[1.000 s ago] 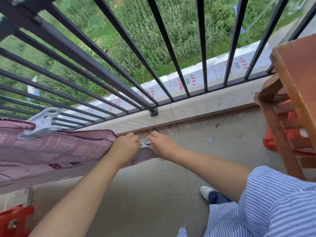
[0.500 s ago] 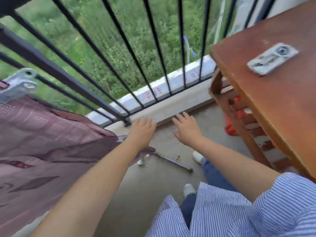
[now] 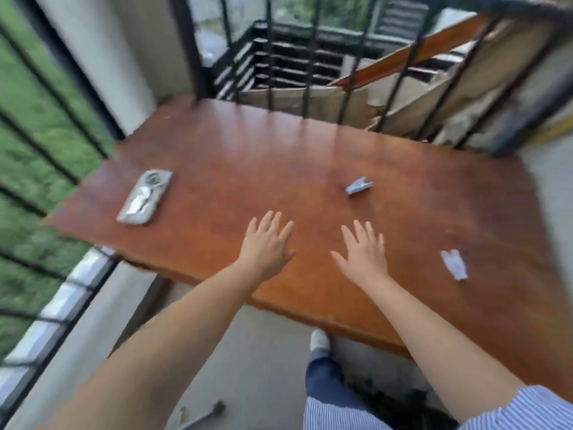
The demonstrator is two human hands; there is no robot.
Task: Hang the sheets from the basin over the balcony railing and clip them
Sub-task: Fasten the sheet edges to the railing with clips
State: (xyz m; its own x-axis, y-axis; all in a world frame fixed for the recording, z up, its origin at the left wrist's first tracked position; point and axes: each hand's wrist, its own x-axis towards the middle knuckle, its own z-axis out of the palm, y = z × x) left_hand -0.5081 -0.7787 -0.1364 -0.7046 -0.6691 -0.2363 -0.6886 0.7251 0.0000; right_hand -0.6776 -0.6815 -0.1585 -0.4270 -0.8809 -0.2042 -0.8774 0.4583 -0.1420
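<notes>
Both my hands hover over a brown wooden table (image 3: 279, 156) with fingers spread and nothing in them. My left hand (image 3: 266, 243) is near the table's front edge, my right hand (image 3: 361, 252) just beside it. A pale grey clip (image 3: 358, 186) lies on the table beyond my right hand. A second pale clip (image 3: 454, 263) lies to the right of that hand. The black balcony railing (image 3: 46, 144) runs along the left. No sheet or basin is in view. The picture is blurred by motion.
A phone in a silvery case (image 3: 144, 197) lies on the table's left part. Black bars (image 3: 310, 57) and cardboard (image 3: 418, 97) stand behind the table. A metal rod (image 3: 204, 414) lies on the floor below, near my shoe (image 3: 319, 339).
My view has swung right from the pink sheet on the railing to the table. Both hands let go of the sheet's corner and now reach out flat over the tabletop.
</notes>
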